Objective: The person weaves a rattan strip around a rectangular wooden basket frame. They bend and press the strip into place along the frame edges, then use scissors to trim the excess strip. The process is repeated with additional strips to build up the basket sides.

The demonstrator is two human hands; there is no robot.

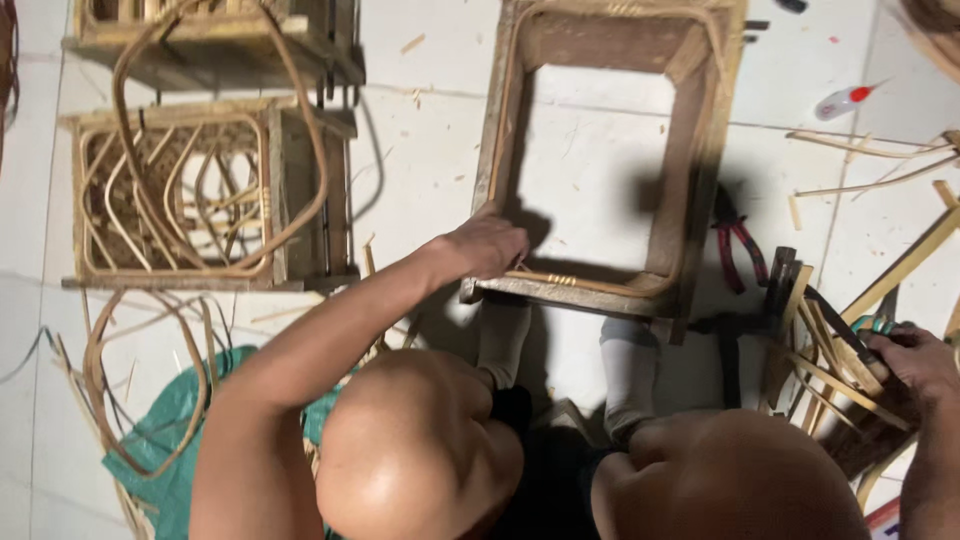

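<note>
A square wooden frame point(692, 150) lies on the white tiled floor in front of me, lined inside with a thin rattan strip point(600, 285). My left hand point(487, 245) sits on the frame's near left corner, fingers curled over the end of that strip. Far to the right, my right hand point(915, 362) rests on a pile of bamboo strips point(820, 370), closed around a dark tool with a green handle point(868, 325). My feet in white socks point(628, 370) press against the frame's near edge, and my bare knees fill the bottom of the view.
At left stands a wooden frame filled with a curved rattan pattern point(180, 195), with another frame point(210, 40) behind it. Red-handled pliers point(740, 250) lie right of the frame. A white glue bottle point(843, 100), a loose rattan loop point(130, 380) and a green sheet point(165, 430) are nearby.
</note>
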